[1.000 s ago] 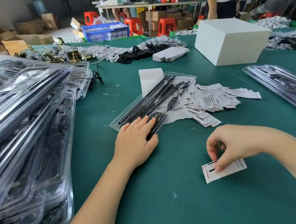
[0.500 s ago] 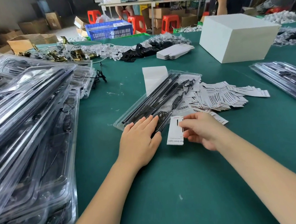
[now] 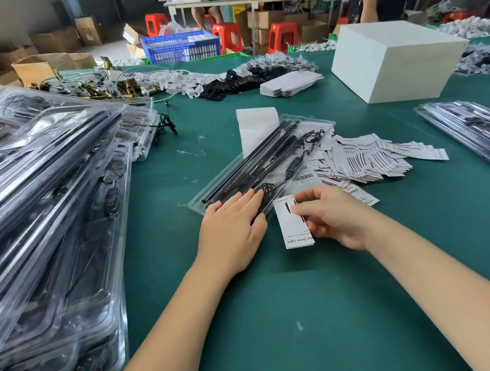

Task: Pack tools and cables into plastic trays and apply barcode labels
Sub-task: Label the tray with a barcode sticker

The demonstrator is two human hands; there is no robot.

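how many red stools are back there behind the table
4 show: one far left, one under the far table, and two by the blue crate. More may be hidden.

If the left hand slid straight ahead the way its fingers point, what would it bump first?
Probably the coiled black cable inside the clear tray; the left hand already rests flat on the tray's near end.

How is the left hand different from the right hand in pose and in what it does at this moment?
The left hand lies flat, fingers straight, pressing on the near end of the clear plastic tray; the right hand has curled fingers. The left hand holds nothing, while the right hand pinches a white printed card beside the tray. The left hand shows its back; the right hand is turned partly sideways. Both are bare and hover low over the green table.
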